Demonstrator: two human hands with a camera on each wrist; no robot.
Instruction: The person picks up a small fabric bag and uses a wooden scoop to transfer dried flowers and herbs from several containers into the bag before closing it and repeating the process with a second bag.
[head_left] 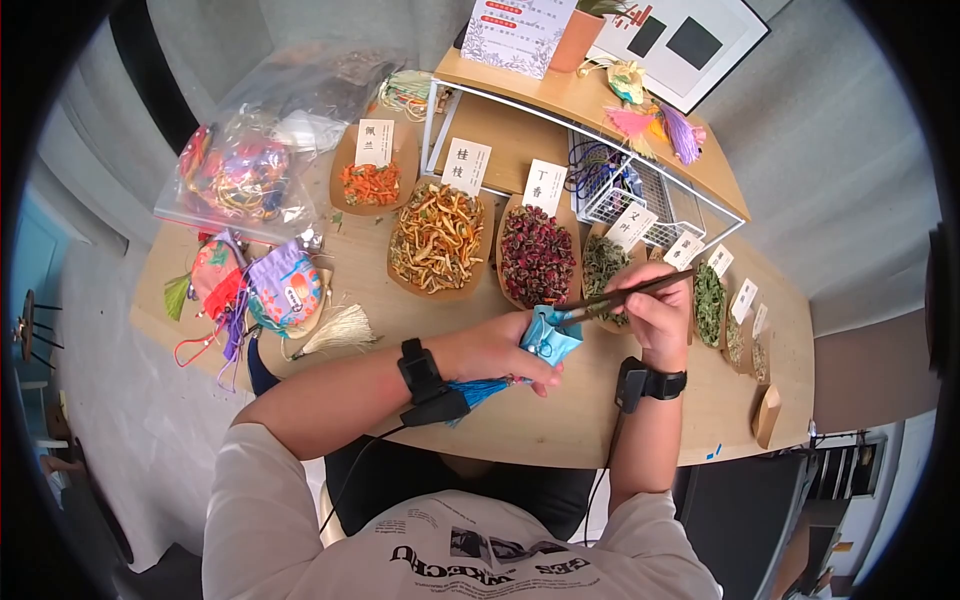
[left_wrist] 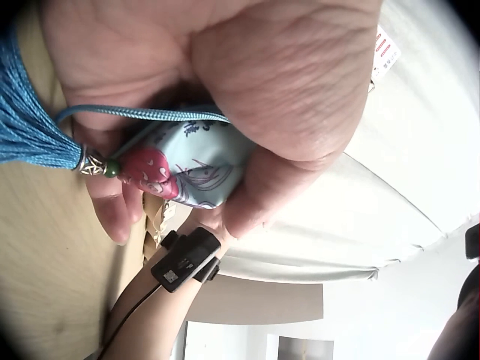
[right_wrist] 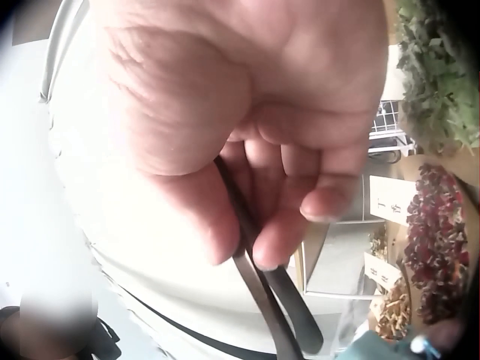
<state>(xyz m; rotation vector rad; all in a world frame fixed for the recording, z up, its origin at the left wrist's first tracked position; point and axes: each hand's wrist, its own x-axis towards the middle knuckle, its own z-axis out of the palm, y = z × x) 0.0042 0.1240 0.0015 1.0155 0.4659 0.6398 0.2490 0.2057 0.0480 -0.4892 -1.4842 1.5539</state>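
My left hand (head_left: 500, 350) grips a small light-blue drawstring pouch (head_left: 552, 338), its mouth facing up and its blue tassel (head_left: 478, 393) hanging below the hand. In the left wrist view, a pink printed patch and a blue cord show on the pouch (left_wrist: 214, 161), with thumb and fingers around it. My right hand (head_left: 650, 308) pinches slim dark tongs (head_left: 640, 288) between thumb and fingers. The tips of the tongs overlap the pouch's mouth in the head view. In the right wrist view, the two legs of the tongs (right_wrist: 274, 300) stand slightly apart.
Behind the hands stand labelled paper trays of rosebuds (head_left: 540, 250), yellow-brown strips (head_left: 438, 235), orange pieces (head_left: 371, 185) and green leaves (head_left: 709, 300). Decorated sachets (head_left: 285, 285) and a plastic bag (head_left: 250, 160) lie at left. A wooden shelf (head_left: 520, 85) rises at the back.
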